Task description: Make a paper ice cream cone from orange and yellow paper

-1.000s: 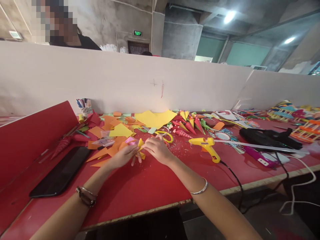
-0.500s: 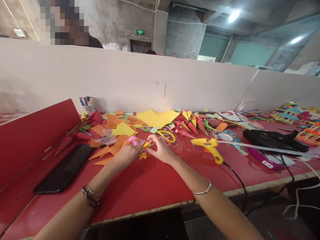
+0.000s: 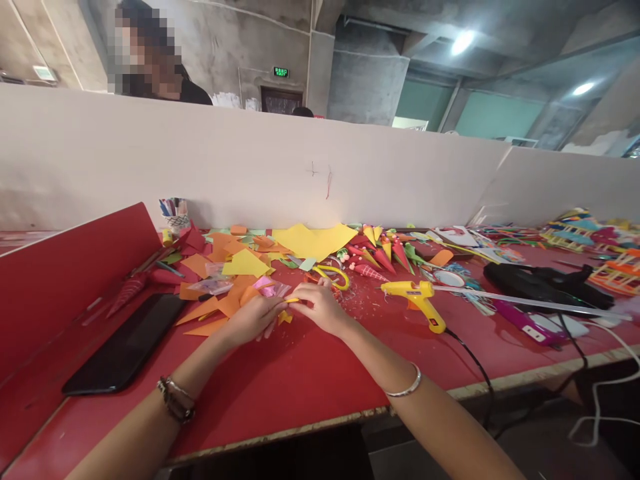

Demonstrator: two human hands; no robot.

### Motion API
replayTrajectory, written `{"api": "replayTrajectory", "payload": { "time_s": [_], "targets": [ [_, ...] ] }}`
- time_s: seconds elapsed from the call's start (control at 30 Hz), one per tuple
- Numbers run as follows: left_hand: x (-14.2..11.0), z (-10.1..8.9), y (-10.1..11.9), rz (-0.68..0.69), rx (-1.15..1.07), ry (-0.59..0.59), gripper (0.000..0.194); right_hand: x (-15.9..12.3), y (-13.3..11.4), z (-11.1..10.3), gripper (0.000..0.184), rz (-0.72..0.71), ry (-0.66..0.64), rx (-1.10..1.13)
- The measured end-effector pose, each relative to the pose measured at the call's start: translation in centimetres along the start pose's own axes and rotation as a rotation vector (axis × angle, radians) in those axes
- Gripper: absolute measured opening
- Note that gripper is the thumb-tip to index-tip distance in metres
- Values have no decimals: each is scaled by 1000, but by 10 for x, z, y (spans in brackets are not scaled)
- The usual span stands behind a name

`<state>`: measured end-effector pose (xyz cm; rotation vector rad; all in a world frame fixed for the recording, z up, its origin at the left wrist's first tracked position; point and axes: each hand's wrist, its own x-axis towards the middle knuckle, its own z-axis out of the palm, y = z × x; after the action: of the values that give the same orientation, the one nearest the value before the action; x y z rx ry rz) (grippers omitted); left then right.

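My left hand (image 3: 254, 318) and my right hand (image 3: 320, 307) meet over the red table (image 3: 300, 373), fingers pinched on a small yellow paper piece (image 3: 291, 301) held between them. A second yellow scrap (image 3: 285, 317) lies just below the hands. Pink paper (image 3: 270, 287) sits right behind my left fingers. Yellow-handled scissors (image 3: 334, 274) lie just beyond my right hand. A yellow glue gun (image 3: 414, 297) rests on the table to the right, its black cord running off the front edge.
Orange and yellow paper scraps (image 3: 240, 263) and coloured paper cones (image 3: 383, 253) crowd the back of the table. A black phone (image 3: 125, 343) lies at the left, a black bag (image 3: 540, 280) at the right. Another person (image 3: 150, 63) is behind the white partition (image 3: 250, 160).
Both hands have stayed together on the yellow piece, shifting it slightly; the piece now looks flatter and thinner between the fingertips. The camera tilted a little.
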<state>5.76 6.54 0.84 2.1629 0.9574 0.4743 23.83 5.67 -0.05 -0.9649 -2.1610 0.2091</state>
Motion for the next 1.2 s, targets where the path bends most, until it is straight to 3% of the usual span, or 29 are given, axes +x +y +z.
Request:
{"api": "replayTrajectory", "payload": {
  "time_s": [0.1, 0.27, 0.37, 0.47, 0.73, 0.87, 0.93, 1.03, 1.2],
  "targets": [
    [1, 0, -2, -48, 52, -25, 39, 0, 2, 1, 15, 8, -14, 14],
    [6, -1, -8, -4, 647, 175, 42, 2, 11, 1, 12, 66, -28, 99],
    [6, -4, -7, 3, 825, 231, 41, 4, 12, 0, 13, 102, -9, 147],
    [3, -6, -1, -13, 767, 225, 44, 3, 9, -2, 15, 111, -1, 119],
    [4, -2, 2, -31, 108, 205, 45, 0, 3, -5, 20, -41, 72, -206],
    [6, -2, -4, -144, -254, 44, 45, 1, 3, -5, 25, -184, 39, -361],
    [6, -3, -4, -168, -333, -7, 45, 2, 3, -5, 26, -228, -1, -377],
    [6, -4, -2, -93, -187, 58, 46, 2, 6, -4, 25, -175, -12, -295],
    [4, -7, -1, 159, 431, 260, 32, 2, 12, -2, 26, 3, 1, -1]
  ]
}}
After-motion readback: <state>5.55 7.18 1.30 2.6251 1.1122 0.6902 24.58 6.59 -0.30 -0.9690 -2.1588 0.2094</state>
